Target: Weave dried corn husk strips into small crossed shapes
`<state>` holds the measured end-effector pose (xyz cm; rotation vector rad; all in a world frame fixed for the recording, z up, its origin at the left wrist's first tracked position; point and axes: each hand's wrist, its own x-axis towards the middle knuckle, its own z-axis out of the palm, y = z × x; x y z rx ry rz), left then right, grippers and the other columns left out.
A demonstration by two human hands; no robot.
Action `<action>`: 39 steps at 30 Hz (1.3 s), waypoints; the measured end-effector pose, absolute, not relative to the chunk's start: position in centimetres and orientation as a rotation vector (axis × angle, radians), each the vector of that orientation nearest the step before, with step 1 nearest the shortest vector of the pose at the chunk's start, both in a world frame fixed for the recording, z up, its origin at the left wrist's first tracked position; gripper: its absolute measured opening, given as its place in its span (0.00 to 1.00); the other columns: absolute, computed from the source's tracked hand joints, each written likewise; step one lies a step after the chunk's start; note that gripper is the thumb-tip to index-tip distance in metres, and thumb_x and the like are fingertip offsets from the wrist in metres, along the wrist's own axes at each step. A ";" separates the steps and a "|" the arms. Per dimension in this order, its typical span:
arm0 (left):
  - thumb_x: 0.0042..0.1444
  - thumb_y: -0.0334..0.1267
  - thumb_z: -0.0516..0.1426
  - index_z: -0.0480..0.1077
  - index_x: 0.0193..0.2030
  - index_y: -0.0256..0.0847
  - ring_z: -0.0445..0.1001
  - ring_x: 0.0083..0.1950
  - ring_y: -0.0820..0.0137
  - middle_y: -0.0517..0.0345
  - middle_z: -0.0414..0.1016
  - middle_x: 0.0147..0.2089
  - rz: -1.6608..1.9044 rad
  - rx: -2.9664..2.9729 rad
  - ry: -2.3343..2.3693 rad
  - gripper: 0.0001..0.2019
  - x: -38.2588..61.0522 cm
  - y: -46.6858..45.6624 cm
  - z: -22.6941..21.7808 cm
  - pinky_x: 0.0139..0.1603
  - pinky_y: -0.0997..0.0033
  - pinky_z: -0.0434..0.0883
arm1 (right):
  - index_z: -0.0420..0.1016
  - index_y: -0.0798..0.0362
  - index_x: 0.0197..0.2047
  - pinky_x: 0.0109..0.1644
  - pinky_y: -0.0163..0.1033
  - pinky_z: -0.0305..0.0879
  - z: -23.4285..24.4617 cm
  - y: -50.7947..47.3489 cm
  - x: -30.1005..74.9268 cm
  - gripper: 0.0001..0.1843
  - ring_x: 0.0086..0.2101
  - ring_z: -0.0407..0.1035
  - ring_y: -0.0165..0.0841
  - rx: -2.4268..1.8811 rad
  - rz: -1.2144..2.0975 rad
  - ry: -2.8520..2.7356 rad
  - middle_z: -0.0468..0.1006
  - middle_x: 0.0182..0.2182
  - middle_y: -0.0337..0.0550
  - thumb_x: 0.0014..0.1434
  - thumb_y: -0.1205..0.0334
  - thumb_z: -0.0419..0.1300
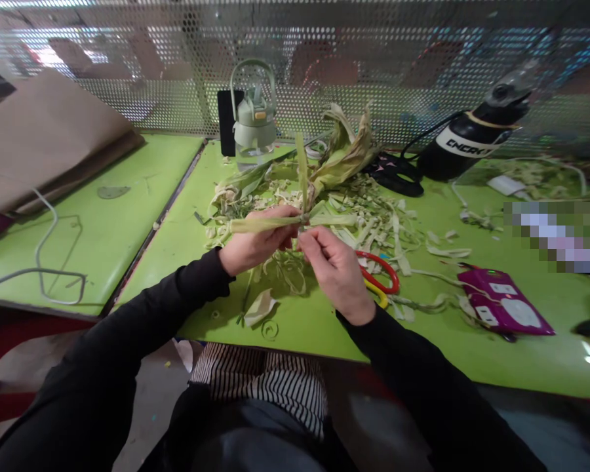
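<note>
My left hand (254, 244) and my right hand (335, 269) meet above the green table (319, 328), both closed on crossed strips of corn husk (295, 221). One strip runs left to right through my fingers, another stands upright from the crossing point. Behind my hands lies a heap of whole husks and cut husk scraps (344, 164). Red and yellow handled scissors (381, 280) lie just to the right of my right hand.
A pale green water bottle (254, 111) and a dark phone stand at the back by the perforated metal screen. A black bottle (472, 141) lies at the back right. A purple power strip (504, 301) sits right. Brown paper (44, 137) and a grey cable lie left.
</note>
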<state>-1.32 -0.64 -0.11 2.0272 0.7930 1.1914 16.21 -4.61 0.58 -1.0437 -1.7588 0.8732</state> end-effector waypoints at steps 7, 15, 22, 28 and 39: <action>0.63 0.50 0.59 0.72 0.41 0.35 0.73 0.31 0.75 0.58 0.72 0.30 0.894 1.510 0.533 0.17 -2.5 0.0 -0.1 0.32 0.75 0.75 | 0.78 0.45 0.46 0.27 0.34 0.62 -0.3 -2.5 17.1 0.19 0.26 0.62 0.26 -0.969 1.252 -1.381 0.71 0.29 0.35 0.61 0.41 0.62; 0.49 0.53 0.69 0.72 0.36 0.35 0.69 0.25 0.78 0.61 0.72 0.28 0.772 1.205 0.494 0.22 -1.3 -0.8 -0.4 0.27 0.77 0.69 | 0.79 0.46 0.37 0.38 0.37 0.74 -0.2 -3.5 16.5 0.12 0.27 0.70 0.27 -0.842 1.045 -1.375 0.77 0.28 0.33 0.55 0.49 0.70; 0.55 0.51 0.66 0.71 0.39 0.39 0.62 0.22 0.80 0.67 0.65 0.25 0.967 1.312 0.479 0.17 -0.6 -1.1 -1.5 0.23 0.78 0.62 | 0.75 0.47 0.39 0.41 0.38 0.71 -0.4 -3.4 17.0 0.11 0.31 0.70 0.27 -0.914 1.005 -1.390 0.76 0.31 0.34 0.60 0.50 0.66; 0.55 0.57 0.63 0.72 0.39 0.41 0.63 0.24 0.77 0.64 0.64 0.26 0.937 1.430 0.495 0.20 -1.0 -1.3 -1.6 0.24 0.75 0.63 | 0.72 0.47 0.39 0.37 0.38 0.69 -0.4 -3.3 17.3 0.13 0.29 0.66 0.29 -0.968 1.033 -1.393 0.71 0.30 0.35 0.60 0.47 0.64; 0.65 0.42 0.57 0.71 0.41 0.37 0.76 0.35 0.74 0.58 0.74 0.35 0.959 1.511 0.533 0.09 -1.6 -1.5 -0.4 0.41 0.71 0.77 | 0.76 0.48 0.35 0.37 0.40 0.70 0.3 -2.5 17.7 0.23 0.31 0.69 0.32 -1.017 1.229 -1.428 0.76 0.29 0.39 0.58 0.35 0.61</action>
